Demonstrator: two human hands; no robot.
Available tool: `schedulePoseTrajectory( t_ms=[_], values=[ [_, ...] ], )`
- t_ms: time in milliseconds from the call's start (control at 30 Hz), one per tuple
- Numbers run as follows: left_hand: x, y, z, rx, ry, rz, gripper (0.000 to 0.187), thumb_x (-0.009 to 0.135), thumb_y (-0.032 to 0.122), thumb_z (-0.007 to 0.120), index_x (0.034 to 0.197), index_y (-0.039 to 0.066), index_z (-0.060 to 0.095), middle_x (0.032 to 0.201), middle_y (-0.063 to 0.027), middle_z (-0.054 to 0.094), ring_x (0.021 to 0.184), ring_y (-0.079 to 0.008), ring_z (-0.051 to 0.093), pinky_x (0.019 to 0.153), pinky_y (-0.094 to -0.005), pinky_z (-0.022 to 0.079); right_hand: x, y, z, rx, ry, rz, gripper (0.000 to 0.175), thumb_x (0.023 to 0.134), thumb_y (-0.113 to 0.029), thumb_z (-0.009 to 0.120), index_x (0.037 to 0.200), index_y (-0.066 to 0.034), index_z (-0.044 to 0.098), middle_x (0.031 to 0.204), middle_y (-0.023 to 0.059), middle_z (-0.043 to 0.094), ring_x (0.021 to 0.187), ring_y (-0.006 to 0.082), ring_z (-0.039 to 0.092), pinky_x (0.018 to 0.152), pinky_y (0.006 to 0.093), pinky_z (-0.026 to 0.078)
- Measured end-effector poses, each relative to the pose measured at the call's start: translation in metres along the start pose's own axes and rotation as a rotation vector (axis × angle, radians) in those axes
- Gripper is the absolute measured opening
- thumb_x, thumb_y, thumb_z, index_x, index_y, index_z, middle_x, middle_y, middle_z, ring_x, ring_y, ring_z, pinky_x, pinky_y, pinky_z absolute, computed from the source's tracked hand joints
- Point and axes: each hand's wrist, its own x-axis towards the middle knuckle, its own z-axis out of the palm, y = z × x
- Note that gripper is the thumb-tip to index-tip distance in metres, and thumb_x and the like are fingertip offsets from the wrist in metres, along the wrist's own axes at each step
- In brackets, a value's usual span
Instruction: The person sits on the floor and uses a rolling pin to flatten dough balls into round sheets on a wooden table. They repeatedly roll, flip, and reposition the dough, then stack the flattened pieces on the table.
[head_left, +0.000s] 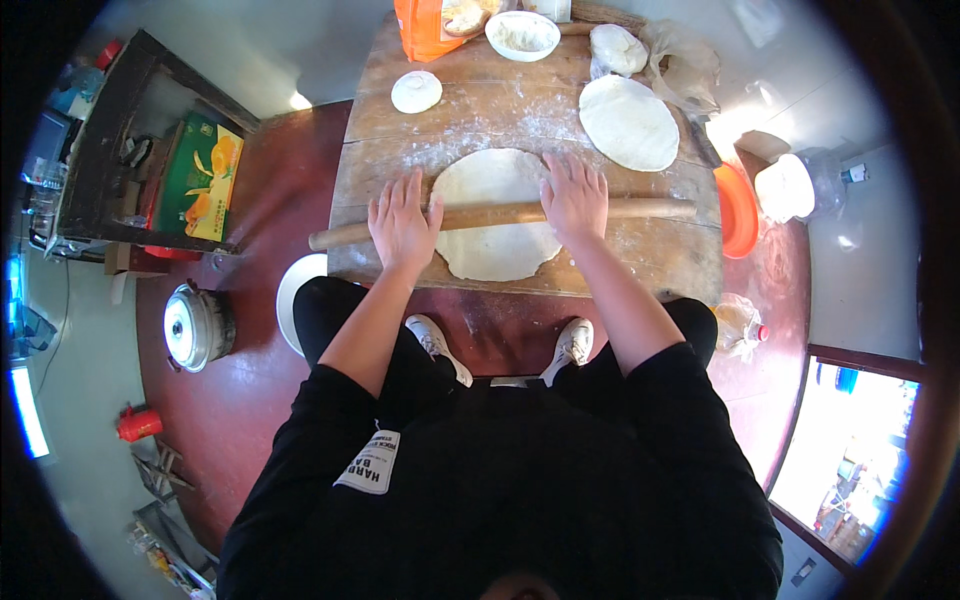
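A long wooden rolling pin lies across a flattened round of dough near the table's front edge. On the pin's left part rests my left hand, palm down and fingers stretched forward, just off the dough's left side. My right hand lies flat over the pin at the dough's right edge, fingers spread. Neither hand has its fingers wrapped around the pin. Beyond my right hand is a second flat round of dough. A small, thicker dough disc sits at the back left.
The floury wooden table bears a white bowl of flour, an orange bag and a bagged dough lump at the back. Around it on the floor are a lidded pot, a white basin and an orange basin.
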Motion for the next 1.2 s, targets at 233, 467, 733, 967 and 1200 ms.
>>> schedulePoseTrajectory(
  t_ms=[233,467,733,967,1200],
  values=[
    [-0.059,0.002,-0.043,-0.19,-0.056,0.071,0.059,0.095,0.042,0.074,0.144,0.012,0.059,0.139,-0.0134,0.056,0.134,-0.0354,0.051,0.12,-0.052,0.031,-0.065,0.026,-0.033,0.3,-0.109,-0.299,0.049,0.095,-0.029,0.074,0.143,-0.0282,0.065,0.144,0.0038,0.06,0.134,0.027,0.053,0.122,0.0496,0.032],
    [-0.047,-0.027,-0.032,-0.152,-0.066,-0.001,0.053,0.089,0.036,0.082,0.133,0.013,0.064,0.125,-0.012,0.06,0.127,-0.0354,0.053,0.118,-0.0527,0.034,-0.04,0.001,-0.034,0.31,-0.048,-0.239,0.045,0.084,-0.021,0.084,0.126,-0.0297,0.075,0.118,0.0005,0.064,0.123,0.0252,0.055,0.113,0.0468,0.038],
    [-0.002,-0.04,-0.002,-0.072,-0.026,0.064,0.065,0.105,0.047,0.06,0.158,0.012,0.05,0.155,-0.0116,0.055,0.15,-0.0338,0.045,0.127,-0.0571,0.026,0.018,-0.03,-0.017,0.061,-0.196,-0.139,0.049,0.1,-0.052,0.066,0.127,-0.0108,0.062,0.128,0.014,0.057,0.123,0.0311,0.056,0.108,0.0486,0.044],
    [0.08,-0.046,0.025,0.062,-0.049,0.044,0.065,0.102,0.053,0.061,0.156,0.017,0.054,0.156,-0.0131,0.055,0.15,-0.0356,0.046,0.125,-0.0604,0.032,0.097,-0.034,0.014,0.08,-0.174,-0.072,0.041,0.099,-0.041,0.066,0.121,-0.0072,0.06,0.126,0.0156,0.057,0.125,0.0346,0.055,0.111,0.0474,0.046],
    [0.132,-0.051,0.034,0.022,-0.026,-0.003,0.072,0.104,0.058,0.058,0.16,0.015,0.046,0.154,-0.0128,0.056,0.151,-0.0342,0.044,0.124,-0.0586,0.035,0.144,-0.039,0.015,0.049,0.037,-0.164,0.038,0.098,-0.031,0.065,0.13,-0.0103,0.061,0.131,0.0099,0.061,0.128,0.0286,0.055,0.114,0.0477,0.039]
  ],
)
